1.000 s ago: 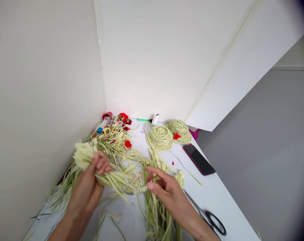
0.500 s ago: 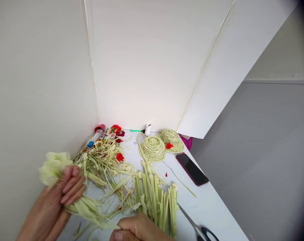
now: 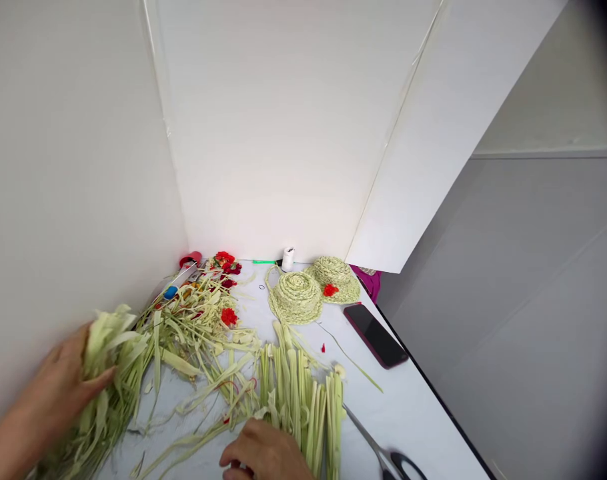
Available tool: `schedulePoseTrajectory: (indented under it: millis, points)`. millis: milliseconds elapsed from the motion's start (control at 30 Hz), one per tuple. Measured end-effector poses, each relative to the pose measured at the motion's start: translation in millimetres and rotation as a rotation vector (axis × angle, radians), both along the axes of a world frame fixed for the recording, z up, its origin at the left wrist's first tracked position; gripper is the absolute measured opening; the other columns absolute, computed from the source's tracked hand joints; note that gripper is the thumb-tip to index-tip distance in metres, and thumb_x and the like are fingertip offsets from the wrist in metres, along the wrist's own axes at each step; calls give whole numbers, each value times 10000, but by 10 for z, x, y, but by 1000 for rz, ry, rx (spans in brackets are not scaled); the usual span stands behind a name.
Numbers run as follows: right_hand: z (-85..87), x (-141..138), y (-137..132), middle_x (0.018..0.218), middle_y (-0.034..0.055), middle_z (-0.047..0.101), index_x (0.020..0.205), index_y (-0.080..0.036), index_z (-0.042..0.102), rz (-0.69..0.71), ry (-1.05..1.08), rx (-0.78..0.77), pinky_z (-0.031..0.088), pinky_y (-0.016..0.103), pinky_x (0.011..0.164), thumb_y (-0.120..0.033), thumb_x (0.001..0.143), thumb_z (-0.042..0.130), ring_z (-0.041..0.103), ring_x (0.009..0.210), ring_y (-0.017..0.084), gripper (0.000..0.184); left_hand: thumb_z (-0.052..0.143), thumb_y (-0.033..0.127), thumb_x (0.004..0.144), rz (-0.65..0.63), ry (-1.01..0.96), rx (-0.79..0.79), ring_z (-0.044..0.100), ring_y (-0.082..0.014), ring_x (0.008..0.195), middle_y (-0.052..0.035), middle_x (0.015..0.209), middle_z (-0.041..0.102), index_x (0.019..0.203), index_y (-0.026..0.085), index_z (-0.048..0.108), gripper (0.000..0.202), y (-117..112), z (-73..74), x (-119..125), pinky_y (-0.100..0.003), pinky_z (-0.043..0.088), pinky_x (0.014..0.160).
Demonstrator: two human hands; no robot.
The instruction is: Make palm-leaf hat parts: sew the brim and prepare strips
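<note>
My left hand [image 3: 58, 387] is at the far left of the white table [image 3: 408, 413], its fingers closed round a thick bunch of pale green leaf strips [image 3: 108, 353] that lies against the left wall. My right hand [image 3: 263, 453] rests at the bottom edge, fingers curled down on the near end of a neat row of cut leaf strips [image 3: 298, 400]. Loose strips [image 3: 203, 333] are scattered between the two hands.
Two small woven straw hats [image 3: 296, 297] sit at the back, one with a red flower. A dark phone [image 3: 376, 335] lies to their right, scissors [image 3: 383, 453] near the front edge. Red flowers [image 3: 226, 261], a white spool [image 3: 287, 259] and small tools fill the back corner.
My left hand has carried the bunch of strips leftward and down to the wall side of the table. My right hand has drawn back onto the near end of the cut strips.
</note>
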State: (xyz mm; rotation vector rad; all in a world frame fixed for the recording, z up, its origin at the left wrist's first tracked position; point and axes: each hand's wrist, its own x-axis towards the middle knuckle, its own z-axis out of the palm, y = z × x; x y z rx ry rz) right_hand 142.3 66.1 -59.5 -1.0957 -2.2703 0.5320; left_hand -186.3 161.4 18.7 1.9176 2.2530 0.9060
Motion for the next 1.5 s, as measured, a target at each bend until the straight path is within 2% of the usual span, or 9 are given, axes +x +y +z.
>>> schedulePoseTrajectory:
  millis: [133, 233, 400, 600, 767, 933, 1233, 1433, 1500]
  points:
    - [-61, 0, 8, 807, -3, 635, 905, -241, 681, -17, -23, 127, 445, 199, 616, -353, 791, 669, 590, 710, 131, 160, 418, 328, 868, -176, 276, -11, 354, -352, 1367, -229, 1484, 374, 1416, 103, 304, 603, 11, -194, 169, -457, 308, 1104]
    - [12, 33, 24, 944, 20, 659, 966, -229, 647, -13, -66, 252, 470, 272, 780, -423, 776, 693, 580, 893, 190, 276, 396, 301, 891, -339, 375, -67, 311, -322, 1409, -165, 1478, 446, 1312, 152, 518, 463, -35, -268, 269, -441, 254, 1133]
    - [185, 157, 27, 1042, 63, 652, 953, -198, 633, -14, -326, 188, 408, 410, 934, -500, 800, 673, 537, 1012, 252, 341, 407, 273, 893, -279, 398, -88, 330, -352, 1395, -148, 1400, 547, 1187, 181, 666, 402, -77, -255, 311, -513, 257, 1105]
    - [672, 320, -28, 779, 2, 658, 836, -202, 638, -119, -167, 18, 390, 334, 908, -216, 888, 566, 595, 755, 144, 91, 676, 420, 717, -363, -174, 163, 562, -323, 1142, -79, 1098, 705, 986, 292, 716, 300, -321, 105, 738, -409, 375, 1034]
    - [1023, 716, -84, 830, 67, 687, 1001, -205, 637, -468, -224, -13, 421, 313, 661, -300, 987, 361, 641, 753, 217, 293, 641, 487, 758, -596, -644, -452, 538, -178, 557, 5, 594, 590, 821, 235, 652, 260, -648, 202, 1336, -253, 428, 534]
    - [810, 1089, -298, 629, 65, 685, 1230, -184, 570, -594, -520, -154, 383, 310, 519, -396, 979, 346, 670, 594, 278, 397, 612, 342, 789, -767, -559, -623, 574, -171, 714, -29, 885, 655, 1034, 228, 620, 271, -736, -111, 1653, -263, 437, 653]
    - [234, 757, -371, 1191, 175, 627, 1502, -171, 250, -478, -285, -172, 532, 349, 748, -324, 878, 533, 676, 953, 292, 702, 648, 241, 672, -889, -363, -593, 557, -234, 885, -88, 1036, 575, 1115, 193, 557, 456, -891, -291, 2156, -340, 455, 801]
    - [340, 686, -354, 1244, 183, 568, 1537, -203, 4, -524, -313, -258, 540, 383, 698, -330, 831, 595, 686, 873, 313, 930, 625, 182, 685, -865, -336, -511, 600, -200, 730, -24, 867, 639, 871, 250, 664, 201, -756, -89, 1652, -296, 465, 713]
    - [390, 690, -345, 1277, 192, 543, 1534, -213, -30, -557, -340, -247, 546, 402, 699, -358, 841, 587, 678, 922, 334, 939, 646, 294, 746, -609, -402, -236, 623, -224, 777, -38, 907, 655, 918, 276, 674, 175, -572, 1, 1261, -322, 473, 773]
